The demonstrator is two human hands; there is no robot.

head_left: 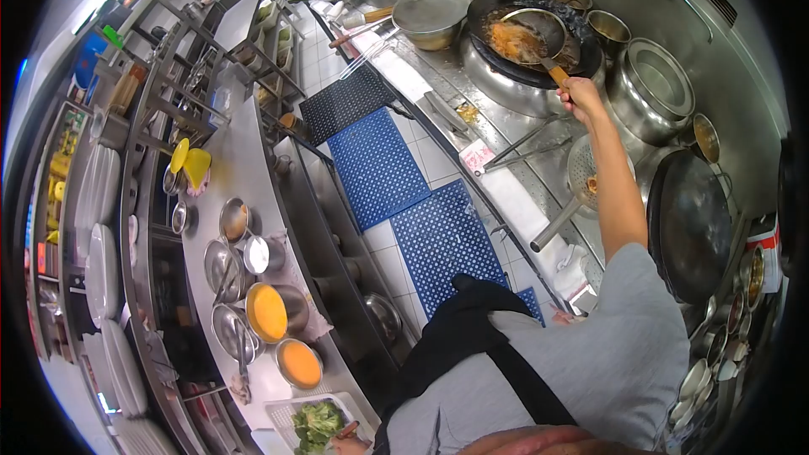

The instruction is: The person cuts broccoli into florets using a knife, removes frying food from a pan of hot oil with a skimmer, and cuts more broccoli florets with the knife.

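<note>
My right hand (pixel 581 99) is closed round the wooden handle of a round strainer (pixel 552 32). The strainer lies over the inside of a dark wok (pixel 482 15), where orange-brown food (pixel 512 39) sits in bubbling liquid. At the bottom edge, what appears to be my left hand (pixel 350 445) is partly cut off by the frame. It seems closed on a small brown thing beside green broccoli (pixel 318 425) in a white tray (pixel 274 411). The arm behind that hand is hardly visible. A perforated skimmer (pixel 583 167) rests near my right forearm.
Metal bowls and pots, two with orange liquid (pixel 268 313), stand on the left counter (pixel 202 248). A covered pot (pixel 431 10) and a second dark wok (pixel 691 227) flank the stove. Blue mats (pixel 379 160) cover the aisle. White plates (pixel 103 270) line the far-left shelf.
</note>
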